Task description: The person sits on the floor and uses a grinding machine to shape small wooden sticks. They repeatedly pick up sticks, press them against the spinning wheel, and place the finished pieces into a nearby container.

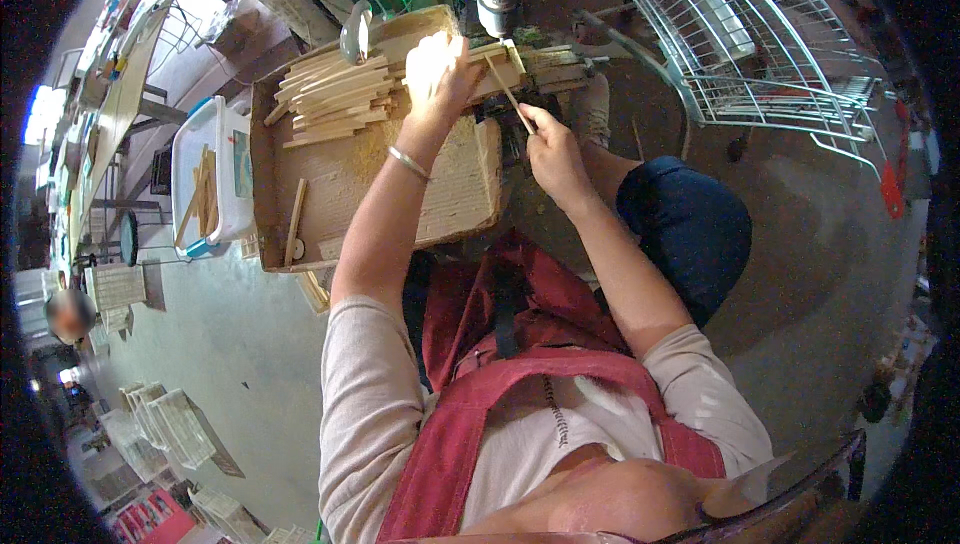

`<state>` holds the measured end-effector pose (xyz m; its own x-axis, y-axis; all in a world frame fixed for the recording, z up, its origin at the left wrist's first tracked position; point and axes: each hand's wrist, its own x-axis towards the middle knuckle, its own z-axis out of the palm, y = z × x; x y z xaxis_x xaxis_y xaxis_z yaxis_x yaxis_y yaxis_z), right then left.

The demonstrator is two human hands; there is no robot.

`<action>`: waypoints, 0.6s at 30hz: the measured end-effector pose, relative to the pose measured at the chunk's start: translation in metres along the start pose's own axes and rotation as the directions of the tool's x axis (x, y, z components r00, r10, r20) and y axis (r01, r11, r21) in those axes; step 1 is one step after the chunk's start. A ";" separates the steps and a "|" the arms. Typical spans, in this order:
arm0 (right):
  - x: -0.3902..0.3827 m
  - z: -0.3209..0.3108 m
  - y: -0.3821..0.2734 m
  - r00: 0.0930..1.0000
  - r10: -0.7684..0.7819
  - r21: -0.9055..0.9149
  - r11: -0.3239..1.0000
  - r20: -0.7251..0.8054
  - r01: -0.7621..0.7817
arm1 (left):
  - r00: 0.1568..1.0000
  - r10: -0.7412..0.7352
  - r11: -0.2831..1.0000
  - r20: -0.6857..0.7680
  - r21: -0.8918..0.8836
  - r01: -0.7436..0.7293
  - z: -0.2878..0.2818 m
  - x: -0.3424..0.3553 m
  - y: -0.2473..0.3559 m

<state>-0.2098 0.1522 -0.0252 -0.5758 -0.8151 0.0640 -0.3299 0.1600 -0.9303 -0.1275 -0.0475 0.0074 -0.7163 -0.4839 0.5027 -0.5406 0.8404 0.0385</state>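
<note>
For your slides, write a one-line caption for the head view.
Right hand holds a thin wooden stick under a drill press; left hand steadies it.

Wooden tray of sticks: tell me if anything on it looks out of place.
One wooden stick lies alone near the tray's left edge, apart from the pile of sticks at the far end. Sawdust covers the tray floor.

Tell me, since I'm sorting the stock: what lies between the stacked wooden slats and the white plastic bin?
In the head view, only the raised left wall of the cardboard tray stands between the slat pile and the white bin, which holds a few slats.
</note>
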 end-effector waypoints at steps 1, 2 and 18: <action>0.000 -0.001 0.000 1.000 0.007 -0.002 1.000 -0.005 -0.007 | 0.993 -0.043 0.988 -0.113 -0.154 0.026 -0.014 -0.009 0.004; 0.000 -0.002 0.001 1.000 0.013 -0.003 1.000 -0.014 -0.013 | 0.963 -0.149 0.975 -0.224 -0.197 0.105 -0.015 -0.019 0.007; 0.004 -0.002 0.007 1.000 0.012 0.046 0.999 -0.027 -0.010 | 0.645 -0.637 -0.150 0.423 -0.888 0.434 -0.003 -0.075 -0.017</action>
<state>-0.2160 0.1509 -0.0308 -0.5997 -0.7978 0.0629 -0.2895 0.1430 -0.9464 -0.0638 -0.0245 -0.0286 -0.3041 -0.9504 -0.0654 0.1621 -0.1193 0.9795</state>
